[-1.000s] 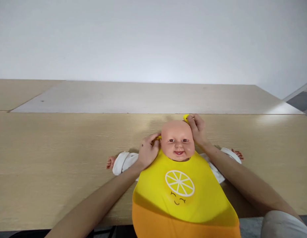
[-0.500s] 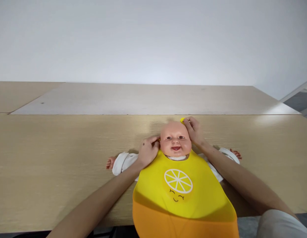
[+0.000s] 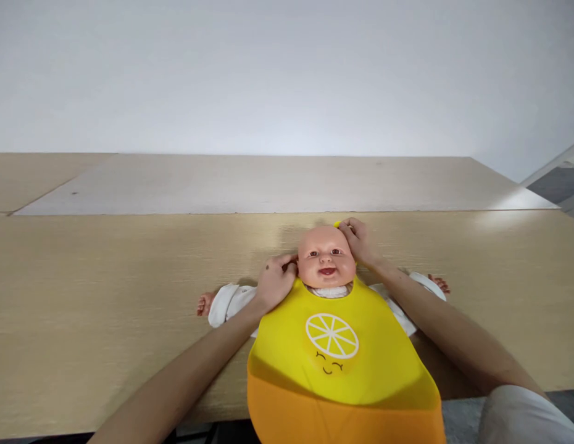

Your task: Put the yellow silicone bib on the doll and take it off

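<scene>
A baby doll [image 3: 327,256] in white clothes lies face up on the wooden table, its arms spread. Over its chest lies a yellow bib [image 3: 374,364] with a lemon-slice print and an orange lower pocket. My left hand [image 3: 276,282] is closed beside the doll's neck and cheek at the left; what its fingertips hold is hidden behind the head. My right hand [image 3: 357,240] pinches the yellow bib strap by the upper right side of the doll's head, where a small yellow tip shows.
The wooden table [image 3: 106,296] extends to both sides, with a paler panel [image 3: 287,185] behind it. A plain wall [image 3: 287,74] rises at the back. The bib's orange part hangs over the table's front edge.
Less of the yellow strap end shows above the doll's head beside my right hand. Both hands stay beside the head, and the whole view has shifted slightly.
</scene>
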Tool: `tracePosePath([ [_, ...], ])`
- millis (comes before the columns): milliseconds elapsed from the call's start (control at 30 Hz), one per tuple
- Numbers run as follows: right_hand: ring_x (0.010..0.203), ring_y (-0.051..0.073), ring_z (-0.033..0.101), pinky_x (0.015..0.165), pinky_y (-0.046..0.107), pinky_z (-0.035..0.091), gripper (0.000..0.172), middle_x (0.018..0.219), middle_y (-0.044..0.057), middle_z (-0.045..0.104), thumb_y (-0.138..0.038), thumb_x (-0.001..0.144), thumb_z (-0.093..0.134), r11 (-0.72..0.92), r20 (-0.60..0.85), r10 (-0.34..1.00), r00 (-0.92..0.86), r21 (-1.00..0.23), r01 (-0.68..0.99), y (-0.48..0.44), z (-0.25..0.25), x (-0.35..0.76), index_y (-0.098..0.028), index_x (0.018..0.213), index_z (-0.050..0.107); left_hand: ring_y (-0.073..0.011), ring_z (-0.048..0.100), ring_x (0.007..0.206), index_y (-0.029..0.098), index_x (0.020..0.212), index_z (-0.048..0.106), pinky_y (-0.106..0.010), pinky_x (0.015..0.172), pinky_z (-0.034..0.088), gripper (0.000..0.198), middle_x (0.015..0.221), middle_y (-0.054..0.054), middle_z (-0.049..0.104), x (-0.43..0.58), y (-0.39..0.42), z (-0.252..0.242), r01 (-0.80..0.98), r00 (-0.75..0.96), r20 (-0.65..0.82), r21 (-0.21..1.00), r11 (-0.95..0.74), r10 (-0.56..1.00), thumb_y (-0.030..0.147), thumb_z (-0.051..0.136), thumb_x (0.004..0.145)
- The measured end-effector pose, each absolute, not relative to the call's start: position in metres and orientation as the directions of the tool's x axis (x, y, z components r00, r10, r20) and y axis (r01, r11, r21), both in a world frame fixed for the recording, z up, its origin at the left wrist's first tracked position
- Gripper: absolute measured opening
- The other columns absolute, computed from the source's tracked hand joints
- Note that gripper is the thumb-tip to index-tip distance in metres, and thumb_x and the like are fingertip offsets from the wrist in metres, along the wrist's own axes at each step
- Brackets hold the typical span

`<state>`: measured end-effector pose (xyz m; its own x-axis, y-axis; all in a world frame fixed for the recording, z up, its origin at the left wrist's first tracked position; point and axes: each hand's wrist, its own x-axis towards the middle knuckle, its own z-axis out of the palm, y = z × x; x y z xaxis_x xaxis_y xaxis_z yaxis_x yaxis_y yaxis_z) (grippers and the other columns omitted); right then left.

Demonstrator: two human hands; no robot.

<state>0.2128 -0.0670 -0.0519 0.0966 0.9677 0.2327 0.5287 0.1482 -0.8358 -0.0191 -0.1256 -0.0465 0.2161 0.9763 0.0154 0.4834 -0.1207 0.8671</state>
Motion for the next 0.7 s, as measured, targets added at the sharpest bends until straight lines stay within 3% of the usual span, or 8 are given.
tracePosePath([
  [200, 0.065, 0.015, 0.055, 0.063, 0.024, 0.033, 0.02, 0.07, 0.001, 0.062, -0.036, 0.091, 0.047, -0.013, 0.062, 0.995, 0.084, -0.726, 0.688, -0.073, -0.023, 0.217, -0.017, 0.09, 0.053, -0.0231, 0.069, 0.101, 0.016, 0.108, 0.075, -0.034, 0.091, 0.05, 0.041, 0.108, -0.005, 0.076, -0.021, -0.123, -0.046, 0.532, 0.128, 0.022, 0.842, -0.087, 0.991, 0.019, 0.044, 0.082],
  [300, 0.065, 0.014, 0.055, 0.065, 0.024, 0.034, 0.018, 0.073, 0.002, 0.064, -0.032, 0.094, 0.045, 0.001, 0.057, 0.997, 0.048, -0.656, 0.755, -0.078, -0.008, 0.218, -0.017, 0.093, 0.054, -0.0234, 0.069, 0.101, 0.014, 0.109, 0.074, -0.036, 0.095, 0.05, 0.04, 0.111, -0.007, 0.075, -0.022, -0.122, -0.048, 0.53, 0.097, 0.034, 0.844, -0.081, 0.995, 0.021, 0.045, 0.082],
  [433, 0.077, 0.016, 0.06, 0.07, 0.025, 0.037, 0.019, 0.088, 0.005, 0.068, -0.034, 0.094, 0.047, 0.036, 0.114, 0.992, 0.051, -0.649, 0.76, -0.079, -0.003, 0.219, -0.016, 0.094, 0.054, -0.0211, 0.071, 0.094, 0.014, 0.108, 0.073, -0.033, 0.09, 0.054, 0.038, 0.107, -0.007, 0.076, -0.023, -0.12, -0.054, 0.536, 0.071, 0.1, 0.835, -0.123, 0.992, 0.02, 0.047, 0.081],
  [567, 0.073, 0.015, 0.059, 0.068, 0.025, 0.04, 0.032, 0.086, 0.006, 0.067, -0.047, 0.093, 0.049, 0.138, 0.228, 0.973, 0.046, -0.728, 0.671, -0.085, 0.007, 0.222, -0.016, 0.093, 0.055, -0.0162, 0.071, 0.085, 0.015, 0.103, 0.072, -0.026, 0.081, 0.056, 0.033, 0.1, -0.006, 0.077, -0.031, -0.124, -0.039, 0.609, 0.116, 0.41, 0.69, -0.391, 0.904, 0.014, 0.047, 0.082],
  [700, 0.074, 0.015, 0.06, 0.069, 0.026, 0.047, 0.045, 0.091, 0.007, 0.067, -0.059, 0.087, 0.058, 0.329, 0.357, 0.933, -0.031, -0.818, 0.472, -0.117, 0.04, 0.218, -0.018, 0.104, 0.058, -0.0113, 0.07, 0.082, 0.018, 0.11, 0.066, -0.021, 0.079, 0.056, 0.03, 0.096, -0.003, 0.076, -0.043, -0.145, 0.008, 0.598, 0.24, 0.815, 0.303, -0.742, 0.527, 0.005, 0.052, 0.086],
])
